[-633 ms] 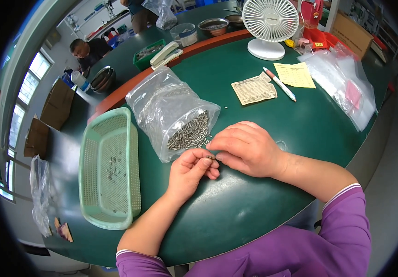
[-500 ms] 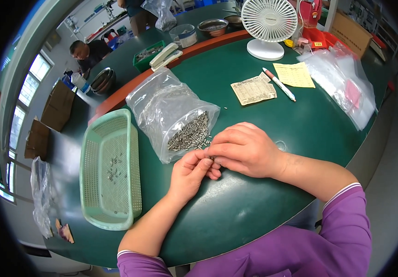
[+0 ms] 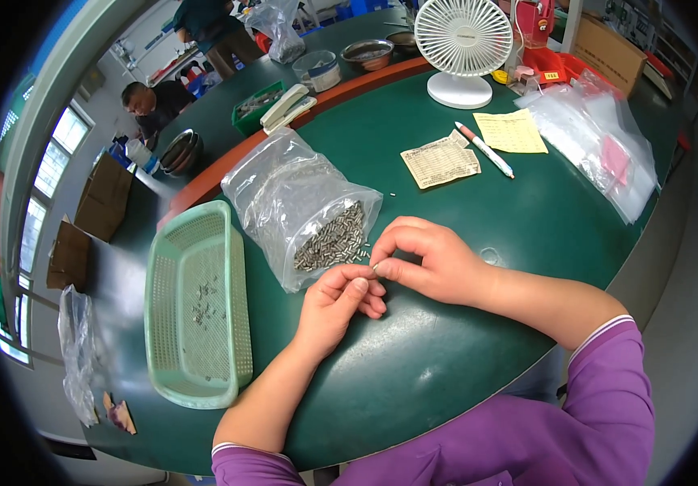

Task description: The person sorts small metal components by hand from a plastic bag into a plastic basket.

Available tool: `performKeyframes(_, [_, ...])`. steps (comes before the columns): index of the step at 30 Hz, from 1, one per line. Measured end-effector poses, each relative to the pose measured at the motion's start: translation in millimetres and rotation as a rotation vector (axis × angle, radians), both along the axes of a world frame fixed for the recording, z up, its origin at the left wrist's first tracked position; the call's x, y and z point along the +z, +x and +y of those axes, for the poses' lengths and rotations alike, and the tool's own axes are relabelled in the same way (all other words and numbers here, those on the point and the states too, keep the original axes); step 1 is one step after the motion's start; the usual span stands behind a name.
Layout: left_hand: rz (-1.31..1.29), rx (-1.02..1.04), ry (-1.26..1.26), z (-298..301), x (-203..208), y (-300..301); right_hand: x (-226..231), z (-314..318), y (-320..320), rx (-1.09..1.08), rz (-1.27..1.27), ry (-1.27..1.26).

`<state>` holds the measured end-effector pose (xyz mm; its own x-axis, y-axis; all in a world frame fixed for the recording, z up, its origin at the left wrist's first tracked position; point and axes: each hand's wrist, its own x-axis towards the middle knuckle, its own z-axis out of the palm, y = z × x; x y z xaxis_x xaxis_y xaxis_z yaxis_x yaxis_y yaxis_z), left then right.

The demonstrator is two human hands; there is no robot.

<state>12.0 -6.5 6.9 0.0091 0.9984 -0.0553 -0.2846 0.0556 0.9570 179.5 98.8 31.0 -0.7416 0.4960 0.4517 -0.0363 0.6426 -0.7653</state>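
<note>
My right hand [image 3: 434, 263] is closed in a pinch, thumb against forefinger, on a small metal pin [image 3: 376, 266]; only its tip shows. Just beside it, my left hand [image 3: 334, 306] is closed too, thumb pressed to the curled forefinger; whatever lies between them is hidden. The fingertips of both hands almost meet. Beyond them lies a clear plastic bag [image 3: 272, 182] on its side, its mouth toward my hands. Many short silvery metal pins [image 3: 333, 239] fill the mouth, some spilling onto the green table [image 3: 397, 364].
Left of my left forearm stands a pale green plastic basket [image 3: 240, 324] with several small dark pieces inside. Farther off are two paper slips [image 3: 442, 162] [image 3: 511, 131], a pen [image 3: 485, 151], a white fan [image 3: 460, 89] and flat plastic bags [image 3: 592, 146]. Two people are in the background.
My right hand's fingers have lifted and drawn slightly apart from the left hand, baring the pinched pin. The left hand keeps its place. The background person standing has shifted left.
</note>
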Motion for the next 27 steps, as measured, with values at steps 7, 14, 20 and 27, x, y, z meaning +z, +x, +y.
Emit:
performKeyframes(7, [0.115, -0.02, 0.002, 0.4, -0.1, 1.1, -12.6, 10.5, -4.9, 0.234, 0.185, -0.871])
performKeyframes(14, [0.141, -0.037, 0.001, 1.7, 0.2, 3.1, -15.7, 13.2, -3.4, 0.261, 0.198, -0.94])
performKeyframes(20, [0.124, -0.051, -0.004, 3.8, -0.5, 3.4, -13.8, 13.4, -4.4, 0.273, 0.192, -0.937])
performKeyframes(27, [0.09, -0.06, 0.071, 6.1, -6.0, 2.6, -11.0, 6.5, -8.8, 0.213, 0.073, -0.644])
